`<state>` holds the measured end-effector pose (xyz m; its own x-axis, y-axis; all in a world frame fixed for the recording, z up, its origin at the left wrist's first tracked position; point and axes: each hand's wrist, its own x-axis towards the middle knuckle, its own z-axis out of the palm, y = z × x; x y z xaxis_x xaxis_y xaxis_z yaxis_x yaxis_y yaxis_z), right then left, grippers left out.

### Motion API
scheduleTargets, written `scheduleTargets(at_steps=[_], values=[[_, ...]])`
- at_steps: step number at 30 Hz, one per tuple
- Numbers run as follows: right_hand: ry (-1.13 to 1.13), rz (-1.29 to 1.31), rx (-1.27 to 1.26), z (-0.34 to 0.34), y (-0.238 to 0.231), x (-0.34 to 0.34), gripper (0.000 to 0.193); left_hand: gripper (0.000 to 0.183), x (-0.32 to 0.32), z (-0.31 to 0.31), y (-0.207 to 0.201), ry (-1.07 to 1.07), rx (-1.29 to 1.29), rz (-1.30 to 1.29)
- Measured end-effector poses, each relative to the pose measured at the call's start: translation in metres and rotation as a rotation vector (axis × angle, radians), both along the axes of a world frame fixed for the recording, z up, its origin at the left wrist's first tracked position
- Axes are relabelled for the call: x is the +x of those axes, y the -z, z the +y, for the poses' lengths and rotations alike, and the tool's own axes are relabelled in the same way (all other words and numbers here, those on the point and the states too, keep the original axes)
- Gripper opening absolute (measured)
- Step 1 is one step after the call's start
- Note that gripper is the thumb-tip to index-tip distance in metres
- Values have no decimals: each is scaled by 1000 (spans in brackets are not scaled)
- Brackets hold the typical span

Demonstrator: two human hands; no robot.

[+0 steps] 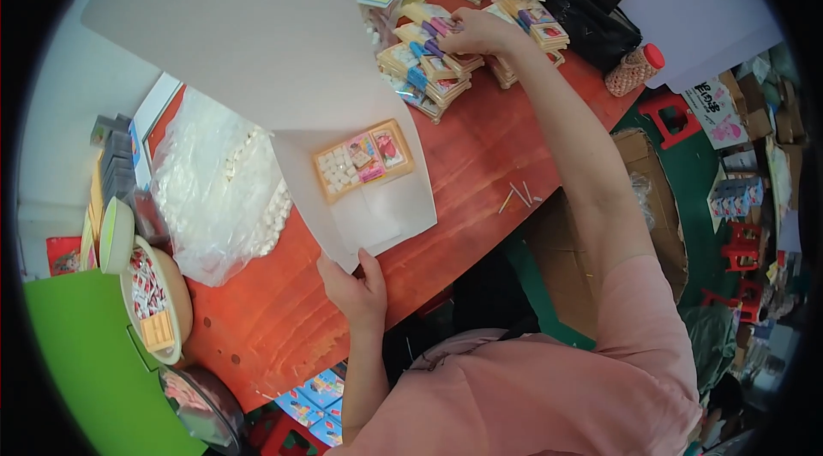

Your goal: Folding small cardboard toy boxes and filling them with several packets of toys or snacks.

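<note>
An open white cardboard box (377,229) with a tall raised lid (257,19) stands on the red-brown table. In its far part lies one shallow wooden tray (364,158) holding small white pieces and printed cards. My left hand (356,289) grips the box's near wall, thumb on one side and fingers on the other. At the back of the table, my right hand (480,33) has its fingers closed on a similar tray at the top of a piled heap of trays (429,70). Its fingertips are partly hidden among them.
Left of the box is a clear plastic bag (214,190) of white pieces. A tub (184,306) of small packets stands at the table's left edge. Beyond the trays sit a black handbag (583,23) and a red-lidded jar (634,70). Thin sticks (519,195) lie near the front edge.
</note>
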<state>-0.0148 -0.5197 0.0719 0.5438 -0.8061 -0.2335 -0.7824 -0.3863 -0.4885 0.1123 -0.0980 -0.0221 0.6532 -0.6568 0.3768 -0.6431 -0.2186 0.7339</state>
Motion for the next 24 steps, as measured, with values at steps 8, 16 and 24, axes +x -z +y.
scheduleTargets(at_steps=[8,16,24], values=[[7,-14,-11,14,25,23,92,56,0,3,-4,-2,8,17],[62,-404,421,-4,54,31,54,61,-2,-1,-12,-12,-24,-11],[193,-636,462,36,5,-12,45,76,2,2,0,-17,-108,62]])
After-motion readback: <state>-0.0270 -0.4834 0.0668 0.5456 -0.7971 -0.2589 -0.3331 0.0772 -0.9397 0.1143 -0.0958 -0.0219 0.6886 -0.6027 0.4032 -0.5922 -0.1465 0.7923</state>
